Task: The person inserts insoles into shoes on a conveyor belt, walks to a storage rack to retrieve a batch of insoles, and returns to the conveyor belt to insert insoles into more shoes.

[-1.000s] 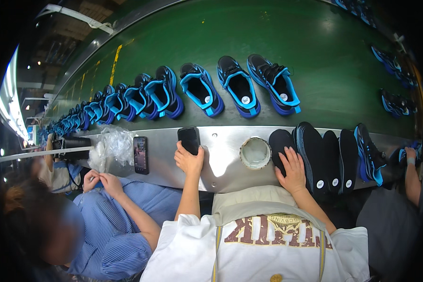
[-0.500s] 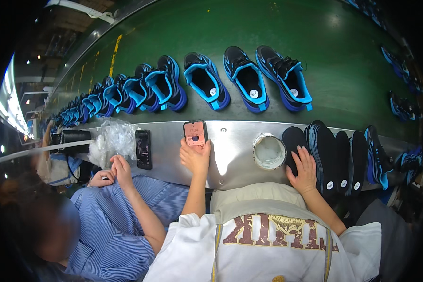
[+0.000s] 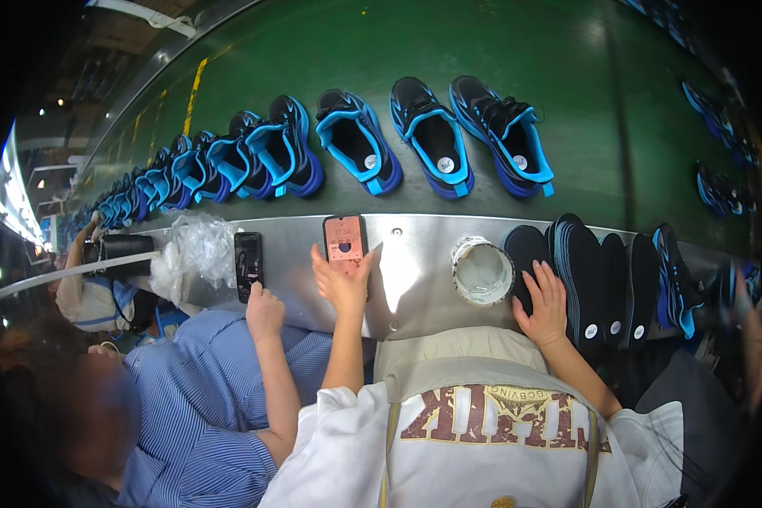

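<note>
My left hand (image 3: 340,284), palm down with thumb and fingers apart, is over the lower part of a phone (image 3: 344,240) with a lit pinkish screen. The phone lies on the metal ledge (image 3: 305,245). My right hand (image 3: 544,303) rests open, fingers spread, at the edge of a dark insole (image 3: 523,250). Just right of it are a layered stack of insoles (image 3: 574,271) and more black insoles (image 3: 640,279) with round white stickers. A round white tub (image 3: 483,271) with a stained rim stands left of my right hand.
Black-and-blue shoes (image 3: 436,144) line the green conveyor belt (image 3: 516,51) beyond the ledge. Another shoe (image 3: 676,284) sits right of the insoles. At left, a co-worker's hand (image 3: 265,311) touches a dark phone (image 3: 248,264) beside crumpled clear plastic (image 3: 196,254).
My left thumb and fingers have spread apart at the phone. The co-worker's hand has moved to the dark phone. The shoes appear slightly further left; my right hand stays put.
</note>
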A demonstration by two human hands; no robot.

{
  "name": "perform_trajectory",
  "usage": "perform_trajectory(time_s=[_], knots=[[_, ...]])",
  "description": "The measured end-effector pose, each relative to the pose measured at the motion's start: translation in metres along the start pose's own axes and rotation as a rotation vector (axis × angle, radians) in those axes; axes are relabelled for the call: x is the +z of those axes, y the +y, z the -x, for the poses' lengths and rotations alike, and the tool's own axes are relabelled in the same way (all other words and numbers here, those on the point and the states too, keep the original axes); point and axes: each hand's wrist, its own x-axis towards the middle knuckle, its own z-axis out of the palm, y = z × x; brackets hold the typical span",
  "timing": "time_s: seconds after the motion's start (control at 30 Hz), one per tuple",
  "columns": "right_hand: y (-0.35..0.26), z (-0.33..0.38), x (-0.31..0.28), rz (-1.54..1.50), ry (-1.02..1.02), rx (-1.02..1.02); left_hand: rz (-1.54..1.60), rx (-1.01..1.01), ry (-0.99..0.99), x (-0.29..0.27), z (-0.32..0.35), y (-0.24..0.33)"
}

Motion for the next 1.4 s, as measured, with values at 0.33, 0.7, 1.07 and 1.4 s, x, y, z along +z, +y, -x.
perform_trajectory(time_s=[0.33,0.7,1.07,1.4], knots=[[0.003,0.0,-0.006,-0.012,0.006,-0.014,0.107,0.952,-0.414,-0.027,0.044,0.157],[-0.023,0.016,-0.002,0.219,-0.116,0.204,-0.365,0.946,-0.569,-0.052,0.072,0.13],[-0.027,0.303,-0.069,-0.427,0.022,0.604,1.012,0.713,-1.783,-0.121,0.309,0.262],[0.018,0.624,-0.134,-0.637,0.34,1.138,0.481,1.134,-2.266,-0.156,0.604,0.277]])
